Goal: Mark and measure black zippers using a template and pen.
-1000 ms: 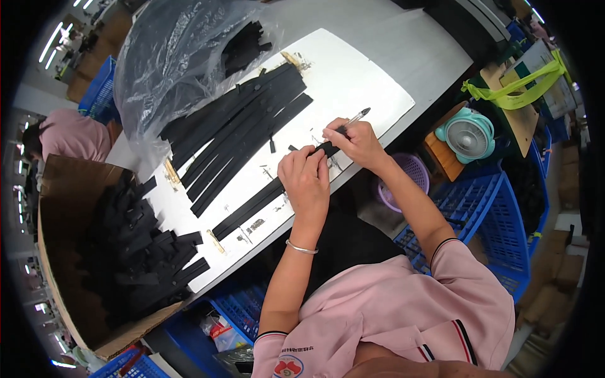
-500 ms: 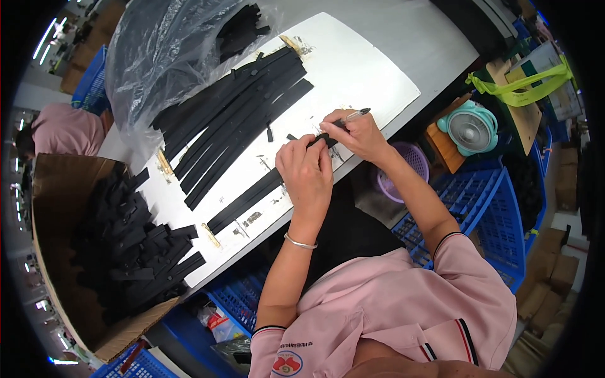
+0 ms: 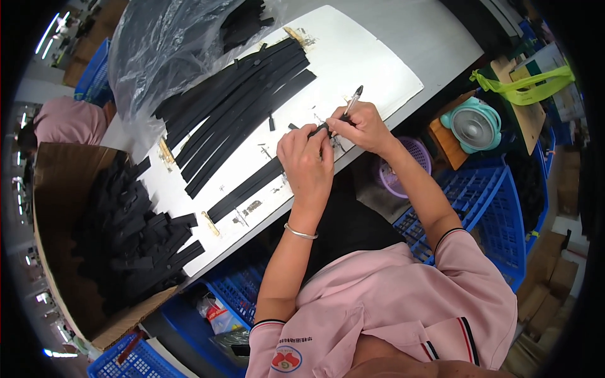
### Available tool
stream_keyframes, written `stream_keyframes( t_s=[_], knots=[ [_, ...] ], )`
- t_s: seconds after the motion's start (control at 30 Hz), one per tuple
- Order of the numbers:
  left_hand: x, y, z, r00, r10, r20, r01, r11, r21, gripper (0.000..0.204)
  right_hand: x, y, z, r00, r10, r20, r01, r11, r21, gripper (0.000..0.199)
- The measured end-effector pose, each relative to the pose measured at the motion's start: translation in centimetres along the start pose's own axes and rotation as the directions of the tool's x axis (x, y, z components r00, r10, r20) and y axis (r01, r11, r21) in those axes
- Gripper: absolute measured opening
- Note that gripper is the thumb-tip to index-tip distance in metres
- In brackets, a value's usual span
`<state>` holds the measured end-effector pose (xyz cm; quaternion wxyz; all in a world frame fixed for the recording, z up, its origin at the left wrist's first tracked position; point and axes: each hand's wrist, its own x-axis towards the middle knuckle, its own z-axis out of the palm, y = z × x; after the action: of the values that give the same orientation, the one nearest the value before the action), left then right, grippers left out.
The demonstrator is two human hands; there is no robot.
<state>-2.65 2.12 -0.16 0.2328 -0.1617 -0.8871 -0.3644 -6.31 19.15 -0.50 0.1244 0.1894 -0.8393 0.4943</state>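
Observation:
A long black strip (image 3: 247, 189) lies along the near edge of the white board (image 3: 362, 60), and its far end runs under my left hand (image 3: 305, 156). That hand's fingers are closed on the strip's end, thumb and fingertips pressed together. Close beside it, my right hand (image 3: 363, 129) grips a pen (image 3: 354, 101) with a clear barrel, its top tilted up and its tip down at the strip. The exact contact at the tip is hidden by my fingers. Farther back, several long black strips (image 3: 239, 107) are spread side by side on the board.
At the left stands a cardboard box (image 3: 63, 183) heaped with black pieces (image 3: 135, 236). Clear plastic sheeting (image 3: 170, 57) covers the back left. Right of the table are a turquoise fan (image 3: 472, 126), a purple basket (image 3: 403, 167) and blue crates (image 3: 498, 220). Another person (image 3: 70, 121) sits far left.
The pen in my right hand has swung more upright. My left hand stays nearly in place on the strip, and the view has shifted slightly.

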Motion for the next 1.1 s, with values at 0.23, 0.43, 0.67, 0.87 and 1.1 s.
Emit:
stream_keyframes(
  t_s=[0.23,0.43,0.67,0.87,1.1],
  knots=[
    [-0.4,-0.9,-0.2,0.999,0.017,-0.028,-0.018,0.999,-0.032,0.018,0.3,-0.4,0.2,0.999,0.027,0.035,-0.026,0.998,-0.052,0.018],
    [-1.4,0.1,-2.0,0.997,-0.007,0.077,0.005,1.0,0.025,0.034,-0.9,0.8,-0.5,0.968,0.247,0.04,-0.25,0.948,0.197,0.019],
    [-4.3,-1.9,-5.0,0.974,-0.061,0.217,0.034,0.991,0.126,0.049,-1.0,0.8,-0.2,0.947,0.271,-0.172,-0.197,0.914,0.354,0.021],
    [1.1,-6.9,-4.5,0.967,-0.071,0.245,0.045,0.993,0.113,0.053,-0.3,0.6,0.3,0.935,0.273,-0.225,-0.178,0.912,0.369,0.021],
    [-4.6,-8.2,-12.3,0.987,-0.157,0.046,0.145,0.97,0.195,0.044,0.0,0.7,0.3,0.933,0.314,-0.177,-0.233,0.9,0.368,0.022]
  ],
)
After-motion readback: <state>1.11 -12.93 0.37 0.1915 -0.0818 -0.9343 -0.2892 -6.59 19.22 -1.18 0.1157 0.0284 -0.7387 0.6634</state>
